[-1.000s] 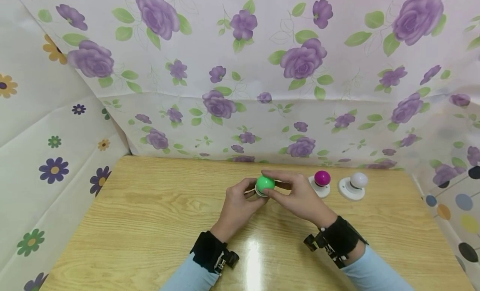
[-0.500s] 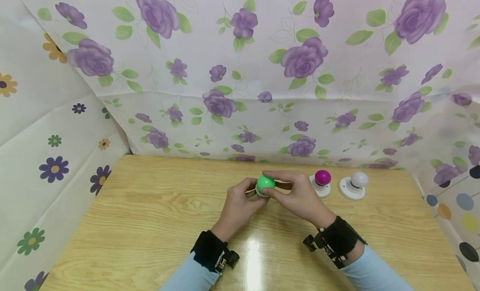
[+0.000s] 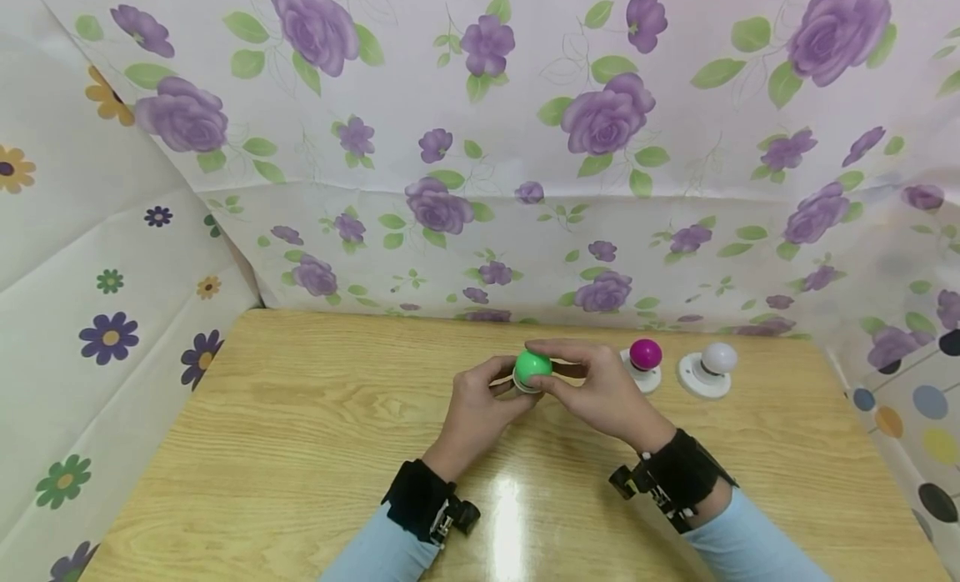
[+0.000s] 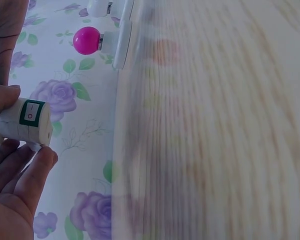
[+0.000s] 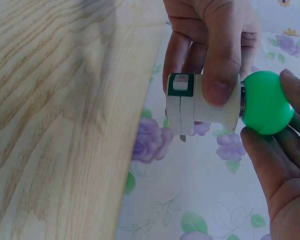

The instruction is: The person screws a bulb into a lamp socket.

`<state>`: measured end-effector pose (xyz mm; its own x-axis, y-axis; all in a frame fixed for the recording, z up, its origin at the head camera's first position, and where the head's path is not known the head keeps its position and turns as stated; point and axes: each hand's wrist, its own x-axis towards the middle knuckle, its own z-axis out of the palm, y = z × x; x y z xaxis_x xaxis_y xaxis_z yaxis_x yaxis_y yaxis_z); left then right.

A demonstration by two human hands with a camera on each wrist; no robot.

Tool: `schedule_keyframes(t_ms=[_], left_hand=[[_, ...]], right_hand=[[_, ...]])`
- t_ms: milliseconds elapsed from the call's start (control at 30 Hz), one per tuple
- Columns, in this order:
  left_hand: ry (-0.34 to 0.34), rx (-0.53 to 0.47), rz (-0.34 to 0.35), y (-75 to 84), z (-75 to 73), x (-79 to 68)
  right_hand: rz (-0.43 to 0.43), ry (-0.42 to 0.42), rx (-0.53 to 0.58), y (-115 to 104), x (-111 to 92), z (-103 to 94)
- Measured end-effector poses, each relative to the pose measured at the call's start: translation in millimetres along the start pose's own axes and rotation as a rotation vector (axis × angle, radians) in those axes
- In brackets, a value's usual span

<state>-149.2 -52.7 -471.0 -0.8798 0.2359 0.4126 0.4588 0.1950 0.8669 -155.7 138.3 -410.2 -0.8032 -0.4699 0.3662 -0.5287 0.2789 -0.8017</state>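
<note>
My left hand grips a white lamp socket, its thumb along the side and fingers around the back. A white rocker switch on a green panel sits at the socket's plug end. From the socket's other end sticks out a green round bulb, its metal collar showing as a thin band at the rim. The fingertips and thumb of my right hand pinch this bulb. In the left wrist view the socket shows between thumb and fingers; the bulb is hidden there.
Right of my hands, a magenta bulb stands in a white round base. Beside it a white bulb stands in a similar base. The wooden table ends at a flowered cloth wall.
Both hands, with the socket and green bulb, have shifted very slightly to the right. Their grip looks the same, and the other two bulbs stay put.
</note>
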Motion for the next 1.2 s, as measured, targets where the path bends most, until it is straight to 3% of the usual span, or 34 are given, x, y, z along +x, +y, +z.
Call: schedule_keyframes(t_ms=[100,300,400,733,1000,1200], left_hand=[[-0.005,-0.008,-0.015,4.2,-0.6,0.7],[-0.007,-0.048,-0.031,31.1,-6.3,1.8],[-0.017,-0.059,-0.030,36.5,-8.0,2.0],[-0.034,-0.019,-0.022,-1.2,-0.6,1.1],[-0.040,0.001,0.010,-4.1,-0.1,0.9],[-0.020,0.025,0.017,-3.3,-0.1,0.7]], right_hand=[[-0.006,-0.005,-0.005,1,0,-0.7],[-0.012,-0.018,-0.005,0,-1,-1.5],[-0.014,-0.032,0.003,-1,-1,-1.8],[-0.002,-0.045,0.003,-1,-1,-1.8],[0.022,-0.008,0.018,0,-1,1.2],[0.042,0.069,0.021,-16,0,4.9]])
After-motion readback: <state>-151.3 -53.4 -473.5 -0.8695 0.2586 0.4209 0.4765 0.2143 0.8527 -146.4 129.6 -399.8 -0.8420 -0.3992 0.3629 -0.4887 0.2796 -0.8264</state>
